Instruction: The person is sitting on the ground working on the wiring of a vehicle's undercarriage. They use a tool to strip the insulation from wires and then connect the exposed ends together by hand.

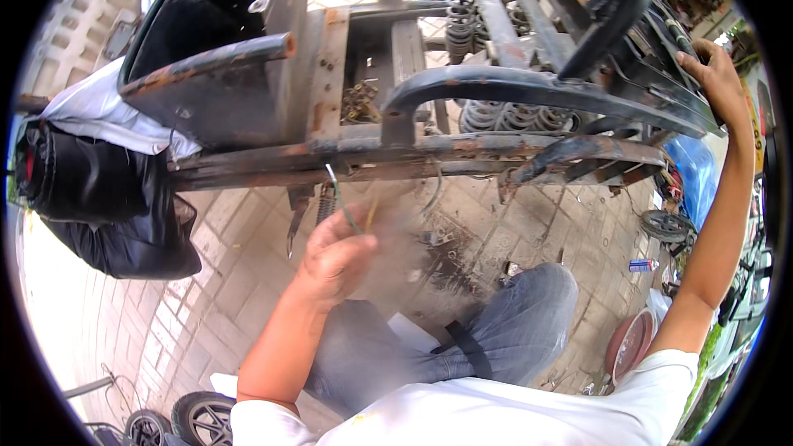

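One metal frame point(512, 83): black, worn and rusty in patches, spanning the upper part of the view above a paved floor point(239, 256).
Left hand point(334, 260): raised just below the frame's near rail point(256, 172), thumb and fingers pinched closed on a thin green strand point(341, 202).
Green strand's place: slanting up from the fingertips, its pale tip at the rail's lower edge in view; blur makes it hard to say whether it is wire or rod, or whether it touches the metal.
Right hand point(719, 78): arm stretched far out, set on the frame's right end; its fingers are partly hidden, so I cannot tell how closed they are.
Inside the frame: coil springs point(516, 118), right of centre.
Left side: a black box point(227, 116), with a black cover point(107, 173) hanging beside it.
Right side: a blue can point(641, 266) near a reddish basin point(625, 347).
Lower edge: the person's bent knees in greyish-blue jeans point(529, 314).
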`<state>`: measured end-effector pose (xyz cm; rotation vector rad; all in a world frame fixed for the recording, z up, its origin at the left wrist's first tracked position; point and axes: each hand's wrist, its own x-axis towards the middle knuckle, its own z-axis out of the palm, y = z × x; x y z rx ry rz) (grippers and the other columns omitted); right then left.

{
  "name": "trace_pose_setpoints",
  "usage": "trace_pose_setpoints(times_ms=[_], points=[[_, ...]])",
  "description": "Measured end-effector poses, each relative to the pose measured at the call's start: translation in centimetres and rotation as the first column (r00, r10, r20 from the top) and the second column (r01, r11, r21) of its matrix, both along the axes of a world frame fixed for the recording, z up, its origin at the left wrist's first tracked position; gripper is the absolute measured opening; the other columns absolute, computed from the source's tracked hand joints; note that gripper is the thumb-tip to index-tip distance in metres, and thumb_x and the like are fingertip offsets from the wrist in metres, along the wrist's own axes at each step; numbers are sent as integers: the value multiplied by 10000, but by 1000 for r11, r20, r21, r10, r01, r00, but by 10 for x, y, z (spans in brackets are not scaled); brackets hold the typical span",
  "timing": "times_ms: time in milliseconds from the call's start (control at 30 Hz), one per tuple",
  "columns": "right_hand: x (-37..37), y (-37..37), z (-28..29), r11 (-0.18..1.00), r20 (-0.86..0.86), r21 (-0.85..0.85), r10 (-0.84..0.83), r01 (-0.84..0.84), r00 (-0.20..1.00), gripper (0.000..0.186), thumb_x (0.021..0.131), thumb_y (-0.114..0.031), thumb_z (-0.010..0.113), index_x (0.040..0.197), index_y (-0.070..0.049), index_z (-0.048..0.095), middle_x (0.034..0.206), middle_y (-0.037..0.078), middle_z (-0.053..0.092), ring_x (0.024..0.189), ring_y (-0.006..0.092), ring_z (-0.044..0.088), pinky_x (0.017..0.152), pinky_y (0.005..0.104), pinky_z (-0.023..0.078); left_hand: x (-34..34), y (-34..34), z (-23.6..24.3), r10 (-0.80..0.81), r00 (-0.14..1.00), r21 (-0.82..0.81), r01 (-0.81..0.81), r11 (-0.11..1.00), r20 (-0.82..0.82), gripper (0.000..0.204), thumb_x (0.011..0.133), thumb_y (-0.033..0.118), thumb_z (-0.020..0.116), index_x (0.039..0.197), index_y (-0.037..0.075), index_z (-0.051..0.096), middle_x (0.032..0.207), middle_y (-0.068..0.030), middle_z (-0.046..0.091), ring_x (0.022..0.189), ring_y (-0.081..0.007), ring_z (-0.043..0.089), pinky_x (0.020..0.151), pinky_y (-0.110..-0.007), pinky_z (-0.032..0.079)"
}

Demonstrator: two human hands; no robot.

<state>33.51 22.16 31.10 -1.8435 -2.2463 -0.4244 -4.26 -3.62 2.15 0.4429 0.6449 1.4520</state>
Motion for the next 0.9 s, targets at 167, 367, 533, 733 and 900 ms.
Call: trace_pose_setpoints(times_ms=[167,367,533,733,900], points=[[8,25,-15,998,58,-55,4,-1,998,574,820,-377,673,1167,59,539,1109,176,589,1045,243,557,936,315,395,-9,-10,-4,-167,950,1,173,985,-264,411,905,79,552,1288,-55,485,1152,-174,620,1027,-220,585,894,-356,450],[27,21,-27,992,16,115,52,-53,999,450,887,-366,599,1150,-1,579,1066,125,611,1004,206,564,931,298,393,-29,-2,-4,-269,596,-20,390,921,-756,305,949,185,530,1174,-18,570,1051,-122,653,984,-230,603,854,-326,461],[64,-59,-40,819,169,493,242,-295,955,374,920,-339,563,1084,-5,597,984,123,615,889,207,579,840,315,431,-56,7,-9,-129,393,138,582,801,-910,263,874,159,627,1086,5,623,941,-133,647,868,-299,612,803,-343,475],[-103,-157,-169,529,-831,-268,296,-805,471,324,764,-244,751,1002,-37,677,991,137,676,935,302,648,815,391,509,-45,26,36,-253,475,84,580,810,-843,233,823,117,679,1013,-15,650,951,-122,664,856,-240,630,786,-333,485],[-179,-183,-219,526,-939,-230,102,-819,329,378,856,-236,683,1137,4,608,1052,140,653,972,242,630,848,341,483,-7,36,63,-107,768,177,277,944,-632,195,825,89,666,998,-1,666,925,-108,665,872,-208,627,767,-320,484]])
